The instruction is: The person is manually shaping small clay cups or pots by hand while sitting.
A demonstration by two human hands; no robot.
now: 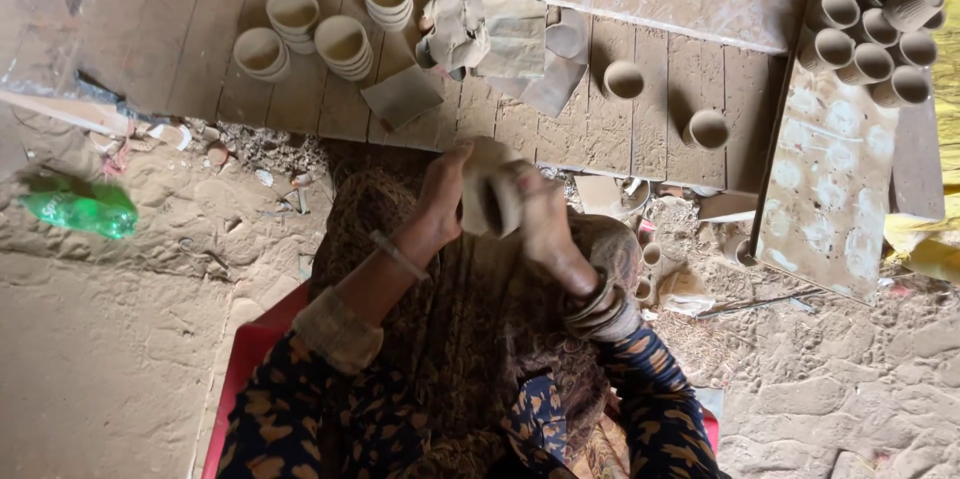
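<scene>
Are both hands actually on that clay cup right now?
Touching. The head view shows the left hand and right hand pressed against opposite sides of the clay cup, with no gap visible.

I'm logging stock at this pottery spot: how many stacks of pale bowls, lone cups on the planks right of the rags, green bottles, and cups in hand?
Stacks of pale bowls: 4
Lone clay cups on the planks: 2
Green bottle: 1
Held clay cup, between left hand and right hand: 1
Total: 8
</scene>
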